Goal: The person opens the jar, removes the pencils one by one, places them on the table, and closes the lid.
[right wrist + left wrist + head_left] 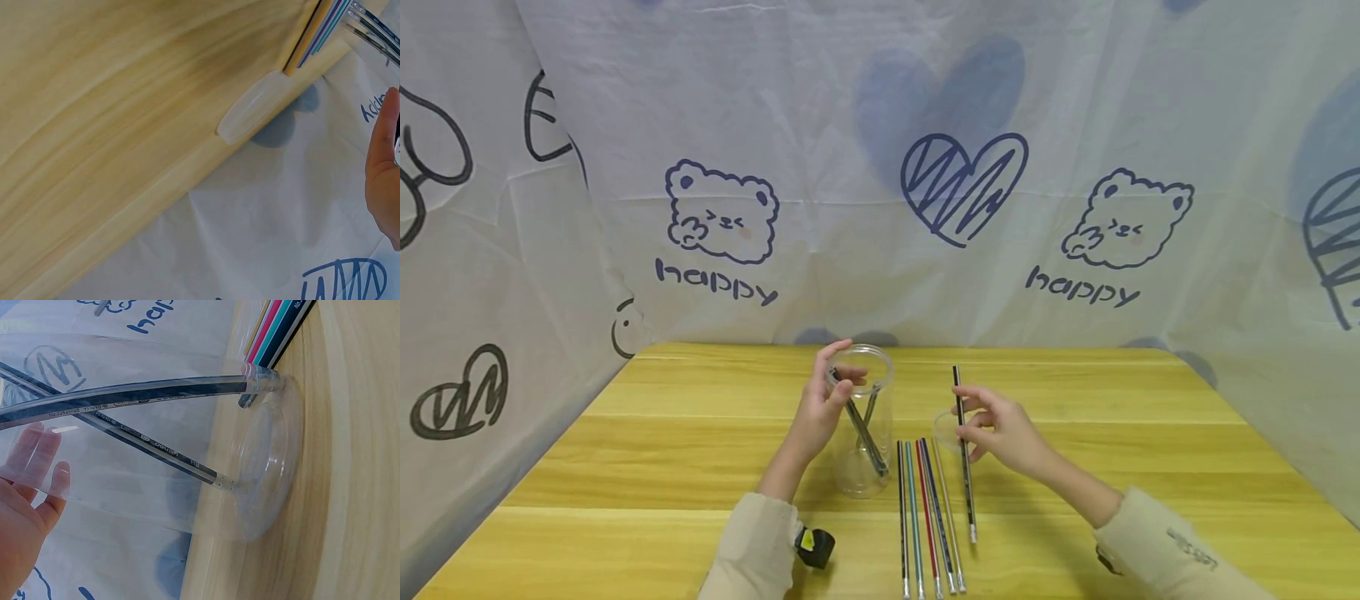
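Note:
My left hand (817, 417) grips a tall clear plastic jar (854, 485) near its open top, thumb on the near side. Two dark pencils lean crossed inside it; in the left wrist view one pencil (159, 392) has its ferrule end at the jar's base. To the right, my right hand (1011, 433) pinches a black pencil (967, 492) between thumb and fingers, its eraser end pointing down. In the right wrist view only part of the right hand (382, 178) shows at the edge.
Between the hands, several pencils lie side by side on the wooden table (662, 467), among them a teal pencil (913, 508) and a red pencil (928, 517). A clear round lid (255, 107) lies beyond them. A printed cloth (842, 250) hangs behind the table.

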`<move>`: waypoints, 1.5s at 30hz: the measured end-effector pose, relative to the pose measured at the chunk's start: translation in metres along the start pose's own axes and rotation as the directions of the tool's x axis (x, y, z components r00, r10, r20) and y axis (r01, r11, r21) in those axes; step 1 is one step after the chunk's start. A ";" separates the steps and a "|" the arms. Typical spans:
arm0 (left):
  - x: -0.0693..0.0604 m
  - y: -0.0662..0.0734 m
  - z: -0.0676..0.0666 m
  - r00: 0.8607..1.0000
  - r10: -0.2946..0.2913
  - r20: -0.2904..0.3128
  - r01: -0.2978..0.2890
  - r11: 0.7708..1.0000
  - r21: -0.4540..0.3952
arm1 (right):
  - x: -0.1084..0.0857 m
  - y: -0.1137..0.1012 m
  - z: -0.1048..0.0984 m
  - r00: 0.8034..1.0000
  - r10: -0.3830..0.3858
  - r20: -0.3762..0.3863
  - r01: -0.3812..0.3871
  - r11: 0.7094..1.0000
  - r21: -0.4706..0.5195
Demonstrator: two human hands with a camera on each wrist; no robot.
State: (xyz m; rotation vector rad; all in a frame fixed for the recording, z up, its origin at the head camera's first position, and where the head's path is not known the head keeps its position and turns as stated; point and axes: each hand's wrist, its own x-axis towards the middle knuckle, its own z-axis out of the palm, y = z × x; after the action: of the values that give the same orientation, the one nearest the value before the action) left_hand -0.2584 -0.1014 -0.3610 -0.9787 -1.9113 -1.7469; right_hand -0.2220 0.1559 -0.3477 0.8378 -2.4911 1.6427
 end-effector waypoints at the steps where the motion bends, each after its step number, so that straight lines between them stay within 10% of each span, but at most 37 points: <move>1: 0.000 0.000 0.000 1.000 -0.001 -0.001 0.001 1.000 0.001 | -0.001 0.000 0.000 1.000 0.012 0.007 -0.012 1.000 0.002; 28: 0.001 0.002 0.000 1.000 -0.012 -0.004 0.012 1.000 -0.001 | -0.012 0.020 0.011 0.936 0.317 0.155 -0.320 0.947 -0.005; 45: 0.001 0.005 0.001 1.000 -0.018 -0.005 0.018 1.000 -0.015 | -0.017 0.027 0.015 0.903 0.344 0.259 -0.369 0.928 0.056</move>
State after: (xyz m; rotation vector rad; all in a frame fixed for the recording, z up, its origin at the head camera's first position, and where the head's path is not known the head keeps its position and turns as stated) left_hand -0.2551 -0.0999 -0.3571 -0.9644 -1.9117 -1.7748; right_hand -0.2159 0.1576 -0.3824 0.6545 -2.8957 1.8959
